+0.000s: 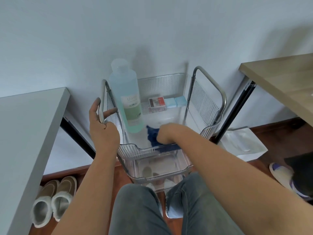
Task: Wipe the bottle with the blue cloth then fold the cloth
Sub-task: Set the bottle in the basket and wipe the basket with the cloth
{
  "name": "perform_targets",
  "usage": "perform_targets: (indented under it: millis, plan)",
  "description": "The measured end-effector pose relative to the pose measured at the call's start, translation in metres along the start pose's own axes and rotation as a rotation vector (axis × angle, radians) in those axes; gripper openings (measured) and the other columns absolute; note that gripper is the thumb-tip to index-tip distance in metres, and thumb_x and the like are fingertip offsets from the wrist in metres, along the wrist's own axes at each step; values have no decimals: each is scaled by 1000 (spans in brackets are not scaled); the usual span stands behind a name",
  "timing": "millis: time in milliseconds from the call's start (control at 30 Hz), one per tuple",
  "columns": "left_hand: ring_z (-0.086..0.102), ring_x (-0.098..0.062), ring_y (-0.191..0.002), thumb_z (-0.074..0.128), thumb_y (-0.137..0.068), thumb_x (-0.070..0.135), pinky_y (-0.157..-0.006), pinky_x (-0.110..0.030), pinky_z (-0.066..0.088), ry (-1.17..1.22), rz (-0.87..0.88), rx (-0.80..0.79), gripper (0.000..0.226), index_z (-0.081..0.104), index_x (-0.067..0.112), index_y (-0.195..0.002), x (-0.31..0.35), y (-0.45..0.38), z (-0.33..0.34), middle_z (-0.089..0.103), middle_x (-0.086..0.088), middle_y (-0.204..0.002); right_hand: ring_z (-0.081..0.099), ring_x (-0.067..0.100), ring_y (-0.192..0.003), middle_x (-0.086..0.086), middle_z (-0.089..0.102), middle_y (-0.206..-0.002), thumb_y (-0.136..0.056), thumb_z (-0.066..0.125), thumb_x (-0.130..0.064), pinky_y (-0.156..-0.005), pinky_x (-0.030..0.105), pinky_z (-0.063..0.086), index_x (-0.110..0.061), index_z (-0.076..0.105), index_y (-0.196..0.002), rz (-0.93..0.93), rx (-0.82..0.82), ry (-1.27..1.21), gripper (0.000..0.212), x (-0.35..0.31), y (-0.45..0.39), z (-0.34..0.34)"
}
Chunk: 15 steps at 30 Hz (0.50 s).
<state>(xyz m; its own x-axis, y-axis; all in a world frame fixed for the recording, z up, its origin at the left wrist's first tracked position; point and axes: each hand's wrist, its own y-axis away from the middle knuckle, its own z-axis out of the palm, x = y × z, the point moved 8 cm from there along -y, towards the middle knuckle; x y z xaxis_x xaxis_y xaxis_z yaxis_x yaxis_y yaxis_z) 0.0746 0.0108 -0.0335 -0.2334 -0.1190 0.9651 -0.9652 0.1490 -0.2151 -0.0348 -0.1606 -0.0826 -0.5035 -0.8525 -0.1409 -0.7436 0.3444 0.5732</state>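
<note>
right hand (166, 133) bunches the dark blue cloth (153, 135) on the clear plastic cart tray (130, 148), left hand (101, 126) grips its metal side rail (102, 99) — the tall upright bottle of pale blue liquid (126, 97), just beside the cloth, could topple if bumped.

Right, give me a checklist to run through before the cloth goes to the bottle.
1. Blue cloth gripped by the right hand: ok, hand closed on it in the top tray.
2. Cart steadied: ok, left hand holds the metal side rail.
3. Bottle upright and capped: ok.
4. Bottle held for wiping: not ok, neither hand touches it.
5. Cloth free of the tray's front edge: cannot tell, part drapes over it.
6. Small boxes clear of the bottle: ok, they sit behind it.
</note>
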Motion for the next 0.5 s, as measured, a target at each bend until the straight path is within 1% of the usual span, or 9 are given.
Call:
perform_targets:
  millis: [67,100,167,200,233,300,367,433,500]
  plan:
    - [49,3,-57,34,-74,-15,-43,-16,40,-11,7,5,91,40,54,-135,0,0,-1,72,25,-98,50,27,-90,11,60,-118,-95,43,-23,-82,36,43,-8,57,-113,-57,26,-105,27,-26,-4,0]
    - [51,2,-59,34,-74,-15,-45,-18,41,-20,12,7,92,40,54,-134,1,-1,-2,72,25,-99,49,27,-90,12,60,-114,-95,45,-24,-80,35,41,-8,58,-112,-96,33,-151,27,-37,-7,0]
    - [58,-8,-80,35,-74,-14,-62,-27,48,-40,23,14,91,40,54,-134,5,-1,-4,68,26,-108,52,26,-86,7,61,-95,-95,49,-29,-73,32,39,-10,58,-99,-167,54,-252,22,-50,-10,-1]
    - [57,-14,-97,37,-74,-13,-75,-32,49,-65,35,27,88,42,51,-135,8,-1,-5,62,25,-118,53,26,-83,4,59,-85,-94,52,-32,-68,31,38,-10,56,-92,-191,68,-313,22,-51,-10,-3]
    - [50,-18,-114,41,-73,-10,-89,-33,45,-125,65,55,84,43,45,-136,13,0,-9,52,17,-130,54,26,-81,3,57,-79,-93,54,-34,-63,31,37,-11,56,-89,-213,85,-372,23,-50,-8,-5]
    - [30,-25,-132,50,-70,-2,-105,-34,30,-341,197,106,76,44,36,-135,31,5,-14,34,0,-143,58,25,-82,5,62,-84,-91,55,-38,-63,29,40,-13,59,-92,-248,146,-447,25,-40,-3,-10]
    - [17,-28,-138,55,-66,9,-112,-42,14,-560,389,68,72,44,32,-133,55,15,-6,27,-2,-148,60,22,-83,4,64,-91,-90,55,-43,-63,28,41,-21,63,-96,-276,228,-497,25,-28,4,-19]
    - [17,-28,-138,55,-66,17,-111,-40,9,-677,606,-45,63,53,31,-128,73,29,11,30,0,-146,60,17,-83,-3,65,-91,-87,54,-50,-63,26,40,-31,64,-92,-280,293,-583,22,-16,11,-29]
    - [23,-32,-137,56,-69,20,-109,-39,11,-695,737,-156,50,64,30,-118,81,43,25,39,0,-144,64,15,-82,-4,69,-88,-81,56,-53,-68,29,48,-30,64,-81,-246,324,-766,25,-5,17,-36]
